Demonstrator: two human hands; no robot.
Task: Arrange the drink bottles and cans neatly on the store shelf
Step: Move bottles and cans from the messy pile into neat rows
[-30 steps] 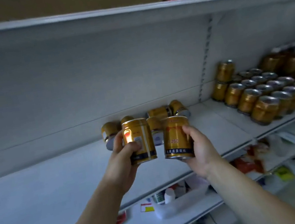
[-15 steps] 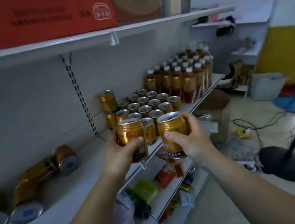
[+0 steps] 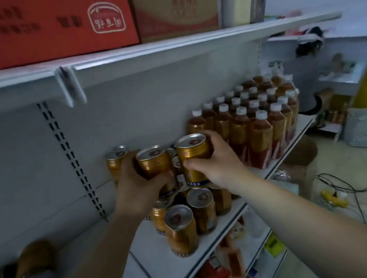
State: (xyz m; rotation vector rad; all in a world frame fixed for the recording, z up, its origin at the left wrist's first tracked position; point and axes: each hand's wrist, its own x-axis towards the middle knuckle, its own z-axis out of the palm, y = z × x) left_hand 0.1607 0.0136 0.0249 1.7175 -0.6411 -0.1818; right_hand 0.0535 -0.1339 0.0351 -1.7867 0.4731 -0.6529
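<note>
Hands (image 3: pixel 137 190) (image 3: pixel 216 165) outstretched — each grips one upright can (image 3: pixel 155 163) (image 3: pixel 192 156).

Cans (image 3: pixel 180 229) on shelf (image 3: pixel 220 237), bottles (image 3: pixel 259 131) to their right

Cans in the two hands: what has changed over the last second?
The left hand and right hand carried the left can and right can rightward along the shelf, from the lying cans to above the standing cans beside the bottles. Nothing was let go; both grips are unchanged. The lying cans stay at left.
</note>
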